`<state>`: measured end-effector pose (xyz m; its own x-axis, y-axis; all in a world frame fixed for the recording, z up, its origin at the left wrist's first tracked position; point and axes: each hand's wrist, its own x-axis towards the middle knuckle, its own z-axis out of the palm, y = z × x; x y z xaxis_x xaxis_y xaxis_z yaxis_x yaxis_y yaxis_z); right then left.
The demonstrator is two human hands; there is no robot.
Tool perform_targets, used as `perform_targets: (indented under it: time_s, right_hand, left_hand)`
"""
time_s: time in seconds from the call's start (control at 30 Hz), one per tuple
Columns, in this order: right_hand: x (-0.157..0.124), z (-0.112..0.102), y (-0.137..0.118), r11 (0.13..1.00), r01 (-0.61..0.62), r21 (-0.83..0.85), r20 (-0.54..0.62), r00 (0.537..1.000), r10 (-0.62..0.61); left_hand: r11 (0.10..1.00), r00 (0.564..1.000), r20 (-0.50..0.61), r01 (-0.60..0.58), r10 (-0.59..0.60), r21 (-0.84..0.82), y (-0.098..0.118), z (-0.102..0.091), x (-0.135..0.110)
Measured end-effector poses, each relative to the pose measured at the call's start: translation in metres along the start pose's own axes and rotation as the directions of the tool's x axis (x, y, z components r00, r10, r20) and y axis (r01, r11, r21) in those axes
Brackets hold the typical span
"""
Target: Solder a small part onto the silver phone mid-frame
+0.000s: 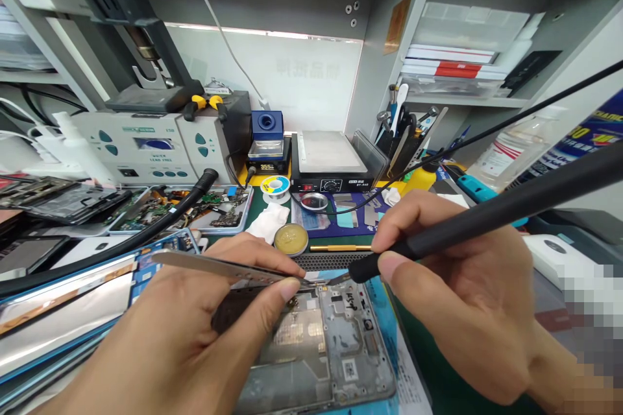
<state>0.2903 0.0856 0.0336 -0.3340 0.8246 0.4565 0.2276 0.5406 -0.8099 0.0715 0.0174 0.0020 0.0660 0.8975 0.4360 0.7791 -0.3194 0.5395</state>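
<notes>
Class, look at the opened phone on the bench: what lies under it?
A blue sheet shows along the opened phone's right edge, on the green mat. The phone and the left hand holding tweezers cover the rest beneath.

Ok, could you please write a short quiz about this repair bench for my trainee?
1. True or false: the left hand holds the tweezers.
2. Multiple choice: what does the right hand hold? A) a hammer B) a black soldering iron C) a paintbrush
3. Short answer: over which thing do the two tool tips meet?

Key: 1 true. 2 B. 3 the opened phone, near its top edge.
</notes>
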Motion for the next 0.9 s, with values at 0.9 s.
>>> perform_targets:
  time_s: [0.9]
  right_hand:
    - [-0.0004,0.0001,0.0002,0.998,0.047,-0.046,-0.003,0.999,-0.047]
  left_hand:
    - [0.999,1.000,0.015,0.010,-0.009,-0.042,0.0015,-0.0007,0.0037]
